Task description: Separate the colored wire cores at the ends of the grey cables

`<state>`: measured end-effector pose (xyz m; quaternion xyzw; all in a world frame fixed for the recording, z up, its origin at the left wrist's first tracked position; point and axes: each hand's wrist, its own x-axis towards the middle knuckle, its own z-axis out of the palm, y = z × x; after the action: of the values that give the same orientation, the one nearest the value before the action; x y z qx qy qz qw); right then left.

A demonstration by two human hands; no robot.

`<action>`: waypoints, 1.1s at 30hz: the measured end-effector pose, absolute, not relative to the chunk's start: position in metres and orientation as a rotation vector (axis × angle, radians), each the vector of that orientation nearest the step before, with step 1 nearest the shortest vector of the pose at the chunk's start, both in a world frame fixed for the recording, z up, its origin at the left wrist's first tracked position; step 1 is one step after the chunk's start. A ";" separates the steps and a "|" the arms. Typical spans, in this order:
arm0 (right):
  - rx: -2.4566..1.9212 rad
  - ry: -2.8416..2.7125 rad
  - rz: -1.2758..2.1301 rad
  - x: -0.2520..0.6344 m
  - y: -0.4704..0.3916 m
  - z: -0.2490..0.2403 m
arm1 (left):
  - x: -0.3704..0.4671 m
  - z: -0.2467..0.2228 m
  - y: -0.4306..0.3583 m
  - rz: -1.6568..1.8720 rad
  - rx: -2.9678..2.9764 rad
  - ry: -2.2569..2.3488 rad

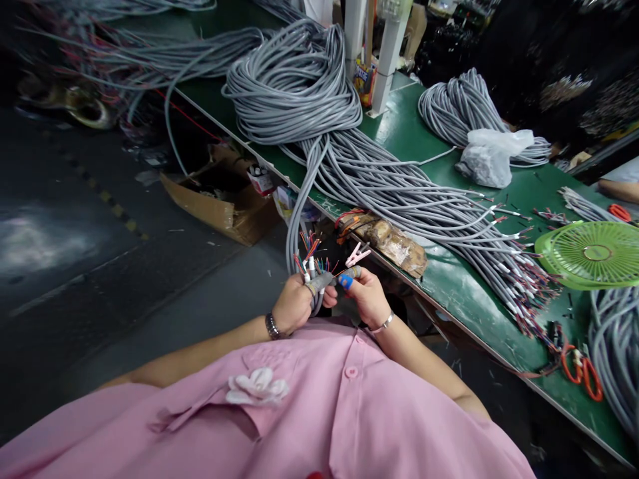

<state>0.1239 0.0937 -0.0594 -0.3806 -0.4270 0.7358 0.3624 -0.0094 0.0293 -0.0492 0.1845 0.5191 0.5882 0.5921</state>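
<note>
My left hand (295,301), with taped fingers, is wrapped round the ends of several grey cables (295,233) that hang over the table's edge. Thin coloured wires (310,245) and white sleeves fan out above that fist. Close beside it on the right, my right hand (367,296) has thumb and forefinger pinched together, with blue tape on one digit. A thin wire seems to run into this pinch from the left hand's cables. Just above the right fingers is a pale pink clip (357,255); whether it touches them is unclear.
A green table (504,319) bears a big coil of grey cable (294,83), a taped brown block (392,243) at its edge, a green fan (596,253), orange-handled scissors (582,372) and a plastic bag (489,156). An open cardboard box (224,206) stands below, left.
</note>
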 end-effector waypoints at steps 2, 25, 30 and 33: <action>-0.975 -1.122 1.899 0.125 0.094 -0.060 | -0.010 -0.049 0.029 1.378 0.434 1.215; -0.750 -0.930 2.113 0.128 0.130 -0.061 | -0.013 -0.033 0.042 1.195 0.605 1.137; -0.684 -0.786 2.130 0.123 0.126 -0.063 | -0.009 -0.034 0.046 1.170 0.604 1.156; -0.698 -0.742 2.088 0.120 0.126 -0.063 | -0.008 -0.035 0.047 1.160 0.596 1.170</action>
<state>0.1202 0.1259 -0.0634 -0.2758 -0.2931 0.8244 0.3980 -0.0075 0.0471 -0.0345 0.2612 0.5131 0.5088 0.6401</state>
